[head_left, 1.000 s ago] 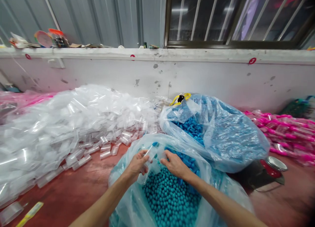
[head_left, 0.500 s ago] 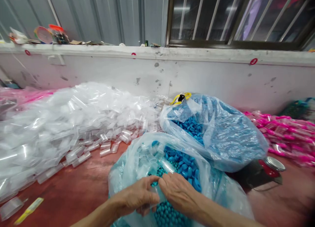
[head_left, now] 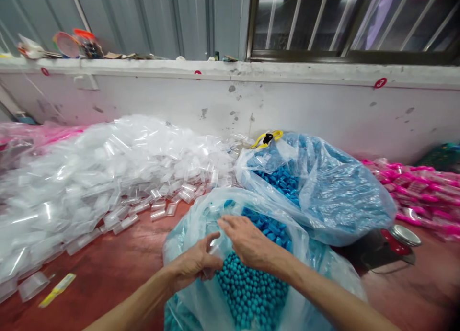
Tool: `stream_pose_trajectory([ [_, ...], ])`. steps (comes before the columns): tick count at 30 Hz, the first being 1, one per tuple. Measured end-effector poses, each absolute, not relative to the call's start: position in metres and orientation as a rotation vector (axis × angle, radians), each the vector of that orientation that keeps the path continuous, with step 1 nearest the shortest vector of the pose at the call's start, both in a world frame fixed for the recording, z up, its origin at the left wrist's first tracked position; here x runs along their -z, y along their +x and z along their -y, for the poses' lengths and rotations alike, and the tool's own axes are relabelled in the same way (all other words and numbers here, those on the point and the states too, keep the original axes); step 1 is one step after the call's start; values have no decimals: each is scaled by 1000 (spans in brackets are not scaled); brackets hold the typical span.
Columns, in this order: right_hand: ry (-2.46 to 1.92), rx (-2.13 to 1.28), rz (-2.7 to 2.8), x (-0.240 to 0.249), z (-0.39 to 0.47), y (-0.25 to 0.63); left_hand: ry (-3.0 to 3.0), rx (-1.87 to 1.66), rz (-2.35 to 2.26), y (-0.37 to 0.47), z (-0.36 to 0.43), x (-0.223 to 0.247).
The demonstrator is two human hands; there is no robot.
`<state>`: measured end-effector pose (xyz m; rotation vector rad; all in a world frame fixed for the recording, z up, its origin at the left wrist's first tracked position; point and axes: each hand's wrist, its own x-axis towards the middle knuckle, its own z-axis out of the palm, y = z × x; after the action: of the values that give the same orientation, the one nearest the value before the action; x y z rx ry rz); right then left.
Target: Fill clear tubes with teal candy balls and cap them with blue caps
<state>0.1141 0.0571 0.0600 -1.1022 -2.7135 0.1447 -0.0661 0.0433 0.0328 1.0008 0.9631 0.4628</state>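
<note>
One long white wall (head_left: 172,103) runs across the back, with grey corrugated metal panelling (head_left: 161,24) and a barred, dark-framed window (head_left: 309,22) above its ledge. In front of it spreads a red bench (head_left: 118,264), dull and scuffed, its near edge out of view. A heap of clear plastic sleeves (head_left: 118,168) covers much of its left side; glare blurs single pieces together. Right of centre lies a blue-tinted plastic bag (head_left: 345,192), its mouth showing blue plastic pieces. Nearer, an open translucent bag (head_left: 197,295), cut off at the bottom, holds teal beads (head_left: 251,290), with blue caps (head_left: 271,228) behind them. Pink plastic items (head_left: 420,189) are piled at the far right, smeared and cut off by the edge.

Over the open bag, the right hand (head_left: 244,237) is palm down, fingers extended and slightly bent; its underside is hidden, so whether it grips anything cannot be told. The left hand (head_left: 196,264) is part open beside it, thumb and forefinger apart, with a small clear piece (head_left: 215,250) at its fingers, too faint to outline. A silver-lidded jar (head_left: 400,240) sits in shadow at right; a yellow strip-like tool (head_left: 57,290) lies at left.
</note>
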Motion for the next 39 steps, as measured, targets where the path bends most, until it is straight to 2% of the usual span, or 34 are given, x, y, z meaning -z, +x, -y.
stream_pose_trajectory([
  [6,-1097,-432,2858,-26,-4,105,964,-294,-951,-53,-23,-22],
  [12,-1332,-163,2870,-7,8,102,1867,-93,-1302,-35,-6,-20],
  [15,-1276,-263,2928,-11,6,107,2191,127,-1283,-33,2,-27],
  [19,-1145,-408,2994,-15,7,125,2306,414,-1232,-49,10,-31],
  [22,-1362,-451,2878,-19,-8,139,2306,326,-1454,-65,-2,-35],
  [25,-1392,-540,2661,-32,-40,139,2205,-27,-1581,-65,-37,-42],
  [29,-1586,-211,2540,-46,-70,126,2310,-440,-1636,-50,-72,-32],
  [31,-1700,-82,2561,-39,-68,125,2421,-365,-1652,-50,-69,-12],
  [35,-1771,-3,2651,-8,-53,137,2670,28,-1618,-75,-44,33],
  [39,-1794,22,2630,11,-62,143,2776,92,-1763,-99,-38,44],
])
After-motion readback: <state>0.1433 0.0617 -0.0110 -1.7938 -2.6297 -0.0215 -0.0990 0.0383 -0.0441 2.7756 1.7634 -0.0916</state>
